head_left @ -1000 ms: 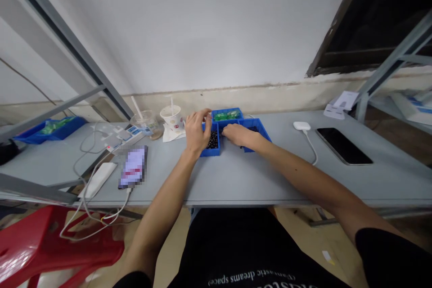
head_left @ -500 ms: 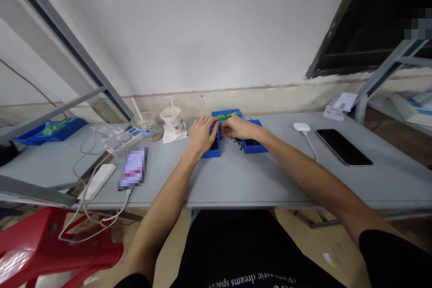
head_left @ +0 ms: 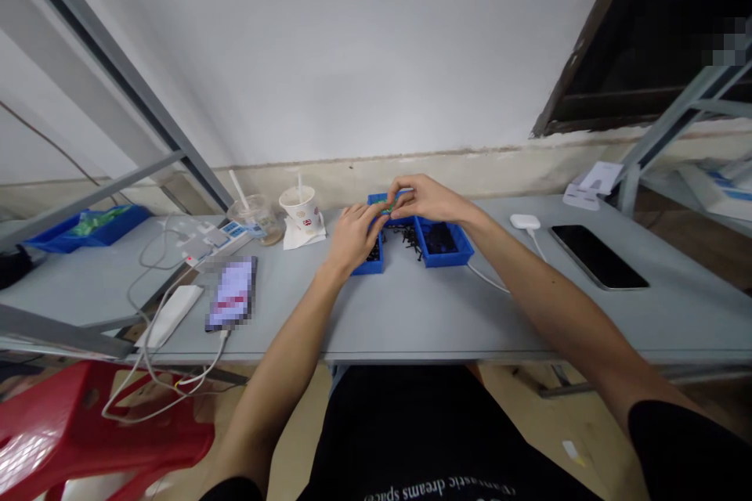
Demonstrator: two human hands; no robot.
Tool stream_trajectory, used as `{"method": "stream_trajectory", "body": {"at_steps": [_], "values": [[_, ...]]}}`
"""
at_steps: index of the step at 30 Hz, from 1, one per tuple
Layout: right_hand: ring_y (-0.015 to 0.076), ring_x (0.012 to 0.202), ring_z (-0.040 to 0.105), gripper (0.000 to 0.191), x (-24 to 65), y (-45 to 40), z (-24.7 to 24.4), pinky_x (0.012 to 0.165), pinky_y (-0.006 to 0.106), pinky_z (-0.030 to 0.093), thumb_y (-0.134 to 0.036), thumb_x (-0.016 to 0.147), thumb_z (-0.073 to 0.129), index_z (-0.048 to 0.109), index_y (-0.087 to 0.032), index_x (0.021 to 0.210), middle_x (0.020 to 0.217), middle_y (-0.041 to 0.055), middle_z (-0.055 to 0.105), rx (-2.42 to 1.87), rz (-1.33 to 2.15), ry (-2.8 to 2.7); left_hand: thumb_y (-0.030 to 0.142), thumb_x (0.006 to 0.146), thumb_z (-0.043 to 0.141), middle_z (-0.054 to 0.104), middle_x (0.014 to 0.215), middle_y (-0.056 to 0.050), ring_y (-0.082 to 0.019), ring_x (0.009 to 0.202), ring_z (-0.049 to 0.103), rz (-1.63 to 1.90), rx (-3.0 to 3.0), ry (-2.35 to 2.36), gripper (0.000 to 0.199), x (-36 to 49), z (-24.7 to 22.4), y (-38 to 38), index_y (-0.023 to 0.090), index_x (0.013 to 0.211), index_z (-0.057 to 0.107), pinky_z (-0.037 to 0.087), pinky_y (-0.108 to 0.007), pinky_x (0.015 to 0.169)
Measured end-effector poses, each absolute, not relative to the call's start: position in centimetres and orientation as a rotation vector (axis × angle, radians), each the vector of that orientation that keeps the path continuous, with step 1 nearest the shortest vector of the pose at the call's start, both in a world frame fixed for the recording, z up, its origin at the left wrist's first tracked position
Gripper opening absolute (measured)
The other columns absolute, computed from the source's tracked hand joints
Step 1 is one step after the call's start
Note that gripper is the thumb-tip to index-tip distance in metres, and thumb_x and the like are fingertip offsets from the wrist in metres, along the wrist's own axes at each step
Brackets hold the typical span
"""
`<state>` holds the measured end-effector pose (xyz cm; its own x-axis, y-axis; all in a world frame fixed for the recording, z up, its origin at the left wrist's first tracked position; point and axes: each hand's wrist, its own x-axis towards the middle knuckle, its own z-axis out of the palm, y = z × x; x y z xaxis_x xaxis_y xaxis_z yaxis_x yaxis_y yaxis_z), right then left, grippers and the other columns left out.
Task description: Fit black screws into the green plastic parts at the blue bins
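My left hand (head_left: pixel 352 237) and my right hand (head_left: pixel 426 200) meet above the blue bins, their fingertips pinching a small green piece (head_left: pixel 387 207) between them. Below my left hand, a small blue bin (head_left: pixel 376 266) holds dark parts. A second blue bin (head_left: pixel 450 254) to the right also holds dark parts, and loose black pieces (head_left: pixel 406 237) lie on the table between the two. My hands largely hide a third blue bin (head_left: pixel 379 198) at the back.
The grey table (head_left: pixel 411 321) also bears a clear plastic cup (head_left: pixel 252 218), a paper cup (head_left: pixel 301 205), a power strip (head_left: pixel 220 241), a pixelated phone (head_left: pixel 231 293) and a black phone (head_left: pixel 598 256). A blue tray (head_left: pixel 88 221) stands far left, and a red plastic chair (head_left: pixel 88 423) sits below.
My right hand has risen from the right bin to the back bin, and the hands have come together on a green piece. Both bins show more now, with black pieces lying between them.
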<state>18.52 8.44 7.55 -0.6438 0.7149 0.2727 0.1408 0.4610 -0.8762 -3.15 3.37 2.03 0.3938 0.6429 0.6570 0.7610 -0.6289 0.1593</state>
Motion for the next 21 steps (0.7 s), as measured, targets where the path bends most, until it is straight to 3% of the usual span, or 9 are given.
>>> {"method": "stream_trajectory", "body": {"at_steps": [6, 11, 21], "values": [[0.0183, 0.087, 0.073, 0.028, 18.2, 8.3, 7.2, 0.084, 0.035, 0.058, -0.025, 0.071, 0.085, 0.066, -0.022, 0.091, 0.094, 0.0007, 0.073, -0.658, 1.228, -2.013, 0.035, 0.112, 0.041, 0.076, 0.103, -0.007, -0.024, 0.099, 0.065, -1.077, -2.485, -1.178, 0.032, -3.6, 2.6, 3.3, 0.023, 0.117, 0.07, 0.044, -0.038, 0.087], [0.0162, 0.08, 0.07, 0.024, 17.3, 8.3, 6.4, 0.076, 0.032, 0.057, -0.024, 0.074, 0.084, 0.065, -0.02, 0.089, 0.086, 0.0006, 0.071, -0.637, 1.279, -1.931, 0.033, 0.111, 0.042, 0.075, 0.099, -0.007, -0.025, 0.097, 0.063, -1.012, -2.524, -1.144, 0.03, -4.0, 3.4, 2.8, 0.022, 0.113, 0.07, 0.044, -0.039, 0.087], [0.012, 0.068, 0.061, 0.021, 16.5, 8.2, 5.5, 0.071, 0.031, 0.054, -0.023, 0.073, 0.086, 0.067, -0.017, 0.081, 0.082, 0.0004, 0.068, -0.711, 1.23, -1.822, 0.046, 0.11, 0.047, 0.076, 0.101, -0.007, -0.025, 0.098, 0.065, -0.986, -2.477, -1.227, 0.033, -4.0, 3.0, 3.1, 0.022, 0.111, 0.069, 0.045, -0.039, 0.09]]}}
